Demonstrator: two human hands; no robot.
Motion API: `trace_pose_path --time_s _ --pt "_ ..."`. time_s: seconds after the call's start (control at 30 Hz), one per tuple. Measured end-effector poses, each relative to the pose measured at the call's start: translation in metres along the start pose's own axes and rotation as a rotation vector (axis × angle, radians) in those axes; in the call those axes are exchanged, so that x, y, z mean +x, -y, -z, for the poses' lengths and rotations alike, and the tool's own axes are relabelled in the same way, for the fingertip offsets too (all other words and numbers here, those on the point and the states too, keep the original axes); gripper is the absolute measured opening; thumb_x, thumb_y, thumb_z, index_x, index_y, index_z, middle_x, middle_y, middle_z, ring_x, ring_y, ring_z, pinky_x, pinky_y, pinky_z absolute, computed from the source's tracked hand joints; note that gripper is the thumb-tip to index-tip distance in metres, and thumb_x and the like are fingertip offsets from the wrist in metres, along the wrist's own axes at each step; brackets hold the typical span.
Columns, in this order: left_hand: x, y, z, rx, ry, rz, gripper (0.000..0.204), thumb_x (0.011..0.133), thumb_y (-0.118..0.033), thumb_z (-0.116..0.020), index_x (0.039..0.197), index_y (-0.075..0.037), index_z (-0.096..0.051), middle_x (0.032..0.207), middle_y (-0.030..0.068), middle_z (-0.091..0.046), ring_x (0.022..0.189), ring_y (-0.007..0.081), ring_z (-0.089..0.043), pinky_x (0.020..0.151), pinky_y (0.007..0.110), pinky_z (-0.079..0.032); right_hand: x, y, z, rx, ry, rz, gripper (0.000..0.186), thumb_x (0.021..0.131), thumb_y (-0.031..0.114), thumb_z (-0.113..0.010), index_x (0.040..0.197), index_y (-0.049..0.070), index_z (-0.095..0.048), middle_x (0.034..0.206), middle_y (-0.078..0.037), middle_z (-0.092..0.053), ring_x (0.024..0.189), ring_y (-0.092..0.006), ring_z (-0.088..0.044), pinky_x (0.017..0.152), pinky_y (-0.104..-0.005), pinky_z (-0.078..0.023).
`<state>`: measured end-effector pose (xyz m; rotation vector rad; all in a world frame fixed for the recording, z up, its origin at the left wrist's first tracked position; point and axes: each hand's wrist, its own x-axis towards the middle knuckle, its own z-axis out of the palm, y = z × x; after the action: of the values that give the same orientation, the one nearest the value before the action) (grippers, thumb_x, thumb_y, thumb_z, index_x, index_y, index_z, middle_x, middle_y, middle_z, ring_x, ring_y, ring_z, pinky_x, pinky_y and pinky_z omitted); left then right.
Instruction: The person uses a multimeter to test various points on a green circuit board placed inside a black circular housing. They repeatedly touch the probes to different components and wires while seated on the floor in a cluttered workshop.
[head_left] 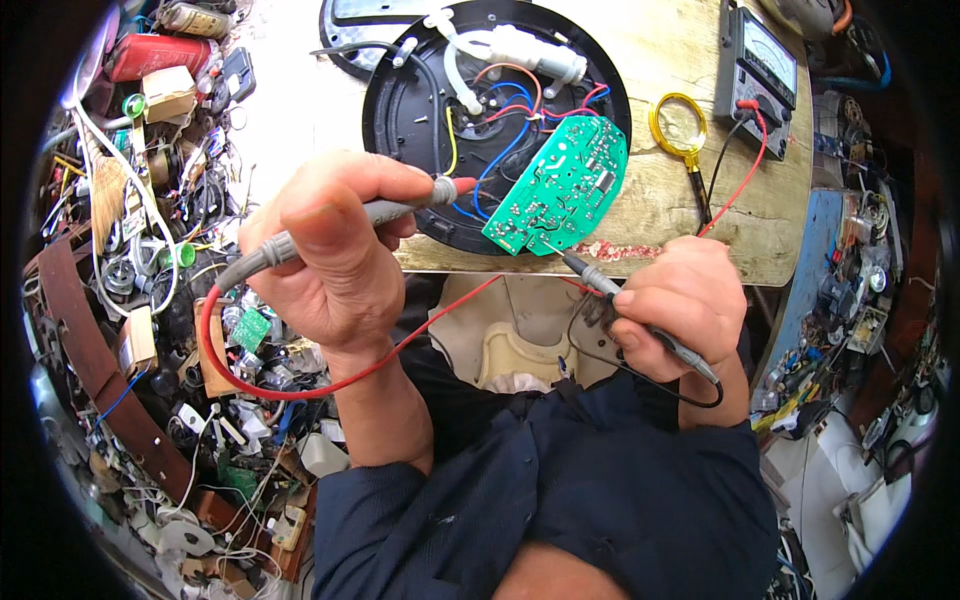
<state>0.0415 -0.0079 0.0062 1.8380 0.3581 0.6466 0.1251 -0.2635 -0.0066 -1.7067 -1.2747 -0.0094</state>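
Observation:
A green circuit board (565, 185) lies tilted on the near right part of a round black appliance base (395, 130), with red, blue and yellow wires around it. My left hand (335, 245) is closed round a grey test probe (395, 208) with a red lead; its red tip points right, over the base and left of the board. In my right hand (685, 300) is a second grey test probe (600, 280) with a black lead. Its tip reaches the board's near edge; whether it touches cannot be made out.
An analog multimeter (762, 75) stands at the table's far right, with both leads running from it. Beside it lies a yellow-rimmed magnifying glass (680, 125). Heaped electronic scrap (180, 300) fills the left side; more parts (840, 290) crowd the right. The wooden table (770, 235) ends just before me.

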Motion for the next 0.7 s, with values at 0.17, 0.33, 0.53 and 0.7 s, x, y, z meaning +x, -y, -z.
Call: trace_pose_path --time_s 0.17,0.33,0.53,0.7 --pt "0.0009 -0.001 -0.0093 -0.079 -0.027 0.038 0.08 0.1 -0.07 -0.045 0.074 0.0 -0.072 0.071 0.0071 -0.07 0.054 0.0094 -0.058 0.048 0.022 -0.041 -0.0009 -0.0034 -0.0008 -0.011 0.002 0.004 0.02 0.075 0.008 -0.079 0.091 0.005 -0.068 0.069 -0.006 -0.066 0.053 -0.0202 -0.062 0.046 -0.0319 -0.046" --pt "0.0003 -0.0042 -0.01 -0.109 -0.045 0.026 0.08 0.1 -0.071 -0.044 0.073 -0.001 -0.072 0.07 0.0069 -0.07 0.054 0.0093 -0.058 0.049 0.022 -0.04 0.0017 -0.0005 -0.0023 -0.012 -0.022 0.02 0.019 0.075 0.007 -0.078 0.09 0.005 -0.068 0.07 -0.006 -0.067 0.055 -0.0211 -0.065 0.048 -0.032 -0.05" --pt "0.0 -0.0076 -0.0098 -0.058 -0.015 -0.028 0.081 0.102 -0.07 -0.041 0.071 -0.001 -0.07 0.068 0.0053 -0.069 0.053 0.0088 -0.057 0.048 0.022 -0.041 0.0017 0.001 0.0007 -0.038 -0.008 0.043 0.03 0.072 0.003 -0.079 0.102 0.004 -0.074 0.077 -0.008 -0.069 0.057 -0.0208 -0.066 0.05 -0.0314 -0.051" --pt "0.0009 -0.0071 -0.0111 0.062 -0.025 -0.063 0.09 0.103 -0.072 -0.026 0.067 0.0 -0.066 0.059 0.0076 -0.058 0.046 0.0106 -0.048 0.044 0.022 -0.032 -0.0057 -0.006 -0.0041 -0.129 -0.114 0.029 0.039 0.072 0.0 -0.08 0.111 0.005 -0.073 0.091 -0.009 -0.072 0.066 -0.0215 -0.07 0.052 -0.0314 -0.052"
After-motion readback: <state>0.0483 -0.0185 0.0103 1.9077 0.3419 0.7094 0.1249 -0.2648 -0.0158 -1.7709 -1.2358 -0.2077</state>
